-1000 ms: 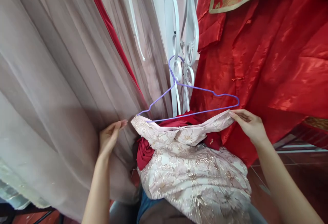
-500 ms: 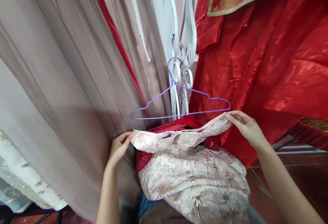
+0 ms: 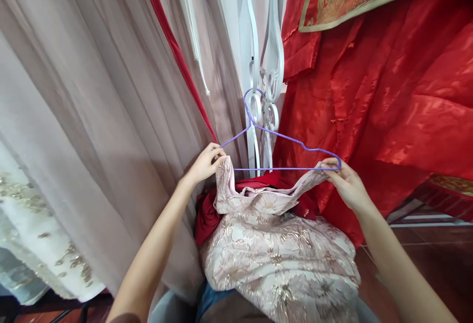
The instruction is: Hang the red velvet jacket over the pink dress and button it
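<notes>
A pale pink dress with a metallic floral pattern (image 3: 277, 259) lies bunched across my lap. My left hand (image 3: 209, 162) pinches its left upper corner, lifted over the left end of the purple hanger (image 3: 284, 135). That end of the hanger is hidden behind the fingers and cloth. My right hand (image 3: 342, 177) pinches the right upper corner, its fingers touching the hanger's right end. The hanger hangs by its hook from a white scrolled metal stand (image 3: 273, 81). Dark red cloth (image 3: 207, 217) is bunched behind and under the dress.
Greyish-pink curtains (image 3: 111, 116) fall along the left, with a red strap (image 3: 177, 56) in front of them. Bright red satin garments (image 3: 377, 101) with gold trim fill the right. A white beaded fabric (image 3: 37, 229) hangs at lower left. Brown tiles (image 3: 424, 254) cover the floor.
My left hand has moved up and to the right, bringing its corner of the dress to the hanger's left end. My right hand has shifted slightly, now overlapping the hanger's right end.
</notes>
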### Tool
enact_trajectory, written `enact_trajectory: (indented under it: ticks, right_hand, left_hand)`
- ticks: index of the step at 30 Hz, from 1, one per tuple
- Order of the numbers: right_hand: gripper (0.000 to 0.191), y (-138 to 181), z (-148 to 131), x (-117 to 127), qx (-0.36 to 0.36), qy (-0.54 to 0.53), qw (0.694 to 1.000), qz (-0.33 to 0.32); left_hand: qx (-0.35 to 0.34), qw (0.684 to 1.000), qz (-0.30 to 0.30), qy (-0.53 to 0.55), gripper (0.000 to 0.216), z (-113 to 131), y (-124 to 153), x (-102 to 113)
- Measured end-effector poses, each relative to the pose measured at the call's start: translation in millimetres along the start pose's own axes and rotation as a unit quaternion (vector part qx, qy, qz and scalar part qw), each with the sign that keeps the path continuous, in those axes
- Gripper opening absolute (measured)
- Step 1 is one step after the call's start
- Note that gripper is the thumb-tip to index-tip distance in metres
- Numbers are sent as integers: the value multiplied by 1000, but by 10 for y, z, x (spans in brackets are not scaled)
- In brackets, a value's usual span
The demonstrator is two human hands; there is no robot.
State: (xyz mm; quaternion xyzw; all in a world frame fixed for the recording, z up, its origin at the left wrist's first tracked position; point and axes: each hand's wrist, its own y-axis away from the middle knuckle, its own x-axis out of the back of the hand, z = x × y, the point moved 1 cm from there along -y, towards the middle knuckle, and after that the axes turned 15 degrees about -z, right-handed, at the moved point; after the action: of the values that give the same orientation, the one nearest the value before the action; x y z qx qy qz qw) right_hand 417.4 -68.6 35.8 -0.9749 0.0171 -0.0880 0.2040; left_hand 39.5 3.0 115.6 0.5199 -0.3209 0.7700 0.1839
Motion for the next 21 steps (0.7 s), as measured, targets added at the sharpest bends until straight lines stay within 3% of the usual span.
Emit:
enact_trajectory:
  ticks: [7, 21]
  right_hand:
    - [33, -21, 55, 134, 11, -22, 990, 140]
    - [36, -48, 76, 129, 36, -22, 988, 149]
  left_hand:
    - [61, 994, 27, -85, 27, 1, 156, 56]
    - [50, 992, 40, -108, 21, 44, 176, 99]
